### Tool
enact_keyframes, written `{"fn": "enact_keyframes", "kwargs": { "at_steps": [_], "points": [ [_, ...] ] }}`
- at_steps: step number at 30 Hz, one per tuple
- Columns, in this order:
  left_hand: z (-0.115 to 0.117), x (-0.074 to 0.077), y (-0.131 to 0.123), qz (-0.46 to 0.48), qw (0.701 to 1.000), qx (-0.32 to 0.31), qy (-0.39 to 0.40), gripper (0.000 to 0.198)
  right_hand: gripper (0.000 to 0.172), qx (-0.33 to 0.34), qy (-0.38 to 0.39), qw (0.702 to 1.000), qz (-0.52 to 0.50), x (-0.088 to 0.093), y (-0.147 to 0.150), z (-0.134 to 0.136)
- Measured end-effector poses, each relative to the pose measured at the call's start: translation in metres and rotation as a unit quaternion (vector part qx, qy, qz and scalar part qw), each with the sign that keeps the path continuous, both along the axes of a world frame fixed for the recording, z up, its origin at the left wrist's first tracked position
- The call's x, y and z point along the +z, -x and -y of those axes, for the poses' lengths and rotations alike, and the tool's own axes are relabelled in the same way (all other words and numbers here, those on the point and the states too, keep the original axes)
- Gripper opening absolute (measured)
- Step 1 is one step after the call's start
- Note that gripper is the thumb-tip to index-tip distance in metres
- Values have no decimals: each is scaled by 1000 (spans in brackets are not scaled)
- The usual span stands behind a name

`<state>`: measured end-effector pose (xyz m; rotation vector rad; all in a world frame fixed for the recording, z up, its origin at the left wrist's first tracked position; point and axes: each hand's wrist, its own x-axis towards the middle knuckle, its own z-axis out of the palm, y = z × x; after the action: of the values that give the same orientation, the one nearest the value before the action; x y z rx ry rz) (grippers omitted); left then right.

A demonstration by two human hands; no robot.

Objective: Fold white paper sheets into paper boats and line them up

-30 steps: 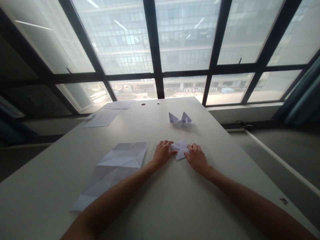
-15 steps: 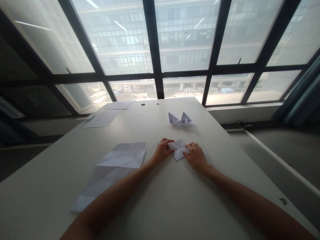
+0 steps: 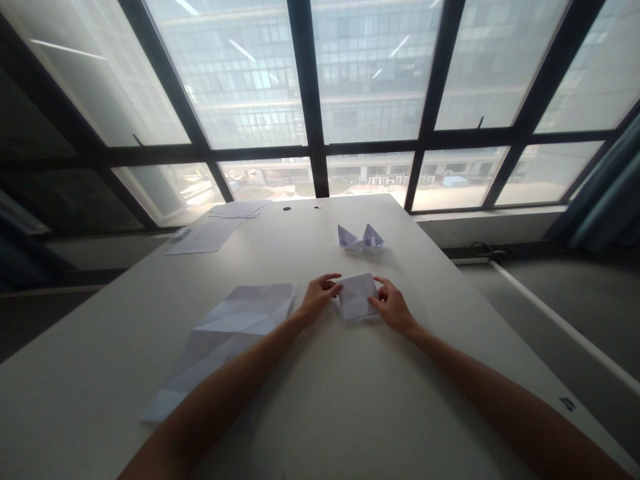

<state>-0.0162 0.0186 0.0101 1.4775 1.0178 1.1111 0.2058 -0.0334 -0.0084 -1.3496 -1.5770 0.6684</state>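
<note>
Centrally held: a folded paper [image 3: 357, 297], white and roughly square, sits between the two hands toward the middle of the worktop [image 3: 350, 400].
Left hand: the left hand [image 3: 315, 300] pinches the left edge of the folded paper, thumb and fingertips closed on it, the other fingers curled.
Right hand: the right hand [image 3: 393, 307] grips the right edge of the same paper between thumb and fingers.
Paper's pose: its face tilts up toward the camera; whether the near edge rests on the worktop cannot be told.
Forearms: both are bare and stretch from the lower corners of the view across the worktop, drawing together at the paper.
Paper boat: a finished paper boat [image 3: 361, 239] stands upright beyond the hands, apart from them, nearer the window.
Creased sheet: a large creased sheet [image 3: 240, 320] lies flat to the left of the left hand, near the wrist but not touching it.
Flat sheets: more plain sheets [image 3: 207, 235] lie at the far left corner, well apart from the hands.
Holes: two small dark holes [image 3: 287, 209] sit near the worktop's far edge.
Window: a tall window [image 3: 240, 80] with dark frames fills the background, with a building outside.
Curtain: a bluish curtain [image 3: 607, 193] hangs at the right edge.
</note>
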Motion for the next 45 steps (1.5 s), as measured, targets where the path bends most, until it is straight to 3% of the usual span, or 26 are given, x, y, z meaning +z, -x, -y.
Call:
{"fn": "enact_keyframes", "kwargs": {
  "at_steps": [3, 9, 14, 17, 20, 24, 30, 34, 38, 45],
  "points": [
    [1, 0, -2, 14, 999, 28, 19, 44, 53, 41, 23, 996, -79, 5, 0, 0],
    [1, 0, -1, 26, 998, 53, 15, 45, 84, 121, 79, 978, -149, 13, 3, 5],
    [3, 5, 1, -4, 999, -39, 19, 60, 81, 124, 82, 975, -166, 12, 1, 3],
    [5, 8, 1, -59, 995, -86, 3, 52, 81, 121, 75, 974, -179, 10, -1, 0],
    [6, 8, 1, -92, 991, -96, -9, 43, 72, 99, 72, 974, -189, 7, -3, -3],
    [6, 7, 2, -92, 990, -110, -16, 43, 43, 78, 56, 979, -181, 3, -5, -6],
    [7, -2, 0, -25, 997, -74, 0, 40, 23, 28, -48, 995, -81, 2, -2, -2],
    [8, -3, -4, -10, 994, -20, -104, 30, 14, 9, -141, 990, -26, 8, 0, 4],
    [11, 3, -8, -35, 963, -11, -268, 17, 9, 7, -229, 973, 31, 11, -2, 6],
    [9, -1, -5, -213, 897, 13, -388, 15, 9, 2, -221, 958, 181, 9, -10, 1]
  ]
}}
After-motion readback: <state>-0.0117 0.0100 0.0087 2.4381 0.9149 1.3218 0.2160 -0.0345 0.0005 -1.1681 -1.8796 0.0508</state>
